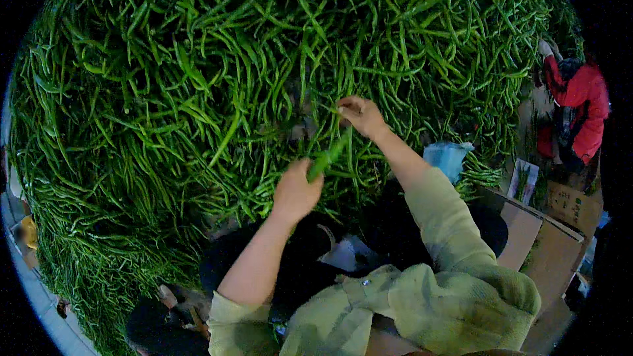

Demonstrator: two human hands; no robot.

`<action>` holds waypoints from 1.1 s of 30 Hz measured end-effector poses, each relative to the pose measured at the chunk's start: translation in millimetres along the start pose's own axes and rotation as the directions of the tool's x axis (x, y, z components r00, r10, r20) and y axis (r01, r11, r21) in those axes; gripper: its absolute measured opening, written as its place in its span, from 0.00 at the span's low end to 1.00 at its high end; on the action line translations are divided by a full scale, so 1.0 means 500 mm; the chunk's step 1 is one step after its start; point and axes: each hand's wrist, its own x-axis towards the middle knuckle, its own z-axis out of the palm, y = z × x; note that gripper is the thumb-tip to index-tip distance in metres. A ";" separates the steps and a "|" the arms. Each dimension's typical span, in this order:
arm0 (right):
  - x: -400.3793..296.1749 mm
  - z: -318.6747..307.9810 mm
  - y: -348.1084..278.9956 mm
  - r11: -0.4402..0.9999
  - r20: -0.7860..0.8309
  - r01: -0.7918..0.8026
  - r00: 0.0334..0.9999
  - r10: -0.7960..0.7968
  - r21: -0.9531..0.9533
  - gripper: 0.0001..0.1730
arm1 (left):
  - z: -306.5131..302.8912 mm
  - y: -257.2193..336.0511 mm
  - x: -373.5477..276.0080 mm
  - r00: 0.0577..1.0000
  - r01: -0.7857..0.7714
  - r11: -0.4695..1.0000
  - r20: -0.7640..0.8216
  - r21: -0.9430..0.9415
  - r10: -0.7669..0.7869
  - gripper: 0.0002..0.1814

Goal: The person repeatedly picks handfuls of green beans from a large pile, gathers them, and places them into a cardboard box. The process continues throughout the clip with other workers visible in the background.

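A huge heap of long green chili peppers (163, 123) spreads before me. My left hand (297, 193) grips a small bunch of green peppers (329, 157), blurred and pointing up to the right. Just above and to the right, my right hand (363, 117) hovers over the heap, its fingertips drawn together. A thin green pepper tip or stem seems to lie at those fingertips, but blur and shadow hide whether they hold it. Dark ground (299, 131) shows through a thin patch of the heap near both hands.
A light blue plastic bag (447, 160) lies right of my right forearm. An open cardboard box (524, 230) stands at my right, with another carton (573, 207) behind it. A person in red (576, 104) crouches at the heap's far right edge. Someone's dark-clothed leg (163, 326) is at lower left.
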 end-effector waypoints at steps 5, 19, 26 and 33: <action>-0.018 -0.042 0.198 0.304 0.015 0.076 0.980 -0.200 -0.950 0.26 | -0.027 0.028 0.014 0.981 -0.024 0.946 -0.188 -0.323 -0.039 0.15; -0.070 0.082 0.075 0.739 -0.363 -0.396 0.906 0.217 -0.545 0.33 | -0.067 0.029 -0.005 0.929 -0.132 0.776 -0.350 -0.617 -0.120 0.10; -0.116 0.134 0.147 0.658 0.161 -0.033 0.959 0.233 -0.752 0.21 | -0.063 0.038 -0.008 0.913 -0.162 0.914 -0.407 -0.372 -0.004 0.15; -0.175 0.139 0.086 0.810 0.014 -0.279 0.943 0.334 -0.516 0.21 | -0.087 0.017 -0.021 0.887 -0.189 0.929 -0.461 -0.318 0.023 0.15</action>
